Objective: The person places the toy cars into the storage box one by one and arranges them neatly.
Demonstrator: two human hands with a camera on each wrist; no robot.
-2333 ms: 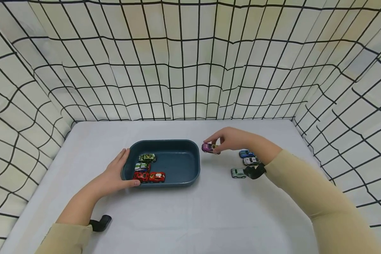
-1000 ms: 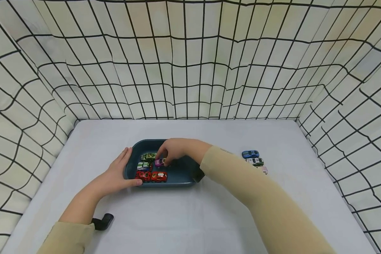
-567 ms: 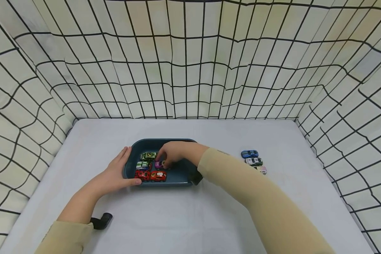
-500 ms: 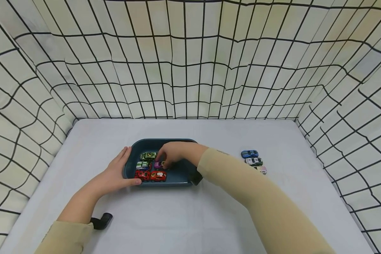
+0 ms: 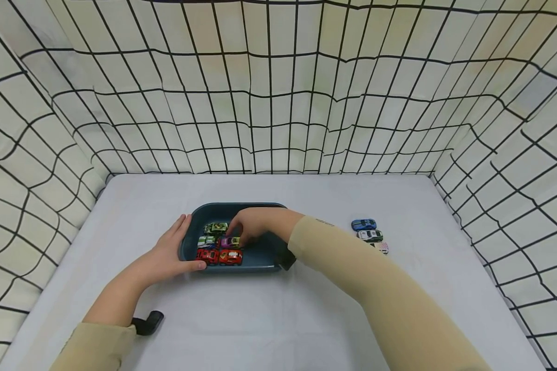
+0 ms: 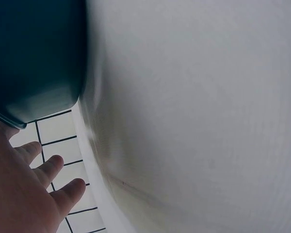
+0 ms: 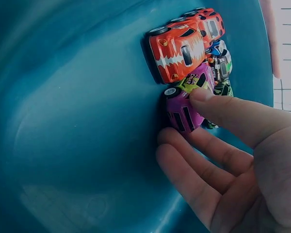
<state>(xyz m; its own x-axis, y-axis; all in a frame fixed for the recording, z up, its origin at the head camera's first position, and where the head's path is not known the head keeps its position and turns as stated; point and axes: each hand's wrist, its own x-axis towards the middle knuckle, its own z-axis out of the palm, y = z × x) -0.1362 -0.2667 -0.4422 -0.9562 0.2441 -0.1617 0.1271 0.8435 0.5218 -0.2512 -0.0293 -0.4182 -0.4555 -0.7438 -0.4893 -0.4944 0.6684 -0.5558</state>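
In the blue-green plastic bin (image 5: 260, 269), my right hand (image 5: 256, 222) reaches down to a purple and yellow toy car (image 5: 230, 242). The right wrist view has my thumb on that car's side and my fingers curled by its other side and tail. It stands nose-in behind a green and white toy car (image 5: 207, 241). Two red toy cars (image 5: 231, 257) and a green toy car (image 5: 216, 228) flank it, all on the bin floor. My left hand (image 5: 169, 256) rests at the bin's left end, its fingers straight along the outside and its thumb at the front rim.
To the right on the white table (image 5: 241, 324) stand several more toy cars, among them a blue one (image 5: 364, 224) and a white one (image 5: 369, 236); my right sleeve overlaps the lowest. A black grid net (image 5: 269, 111) rises around the back and sides.
The right hand carried the purple toy car from the table's right side into the bin. Over the last half second the car slid left, up to the green and white one. My left hand stayed put.
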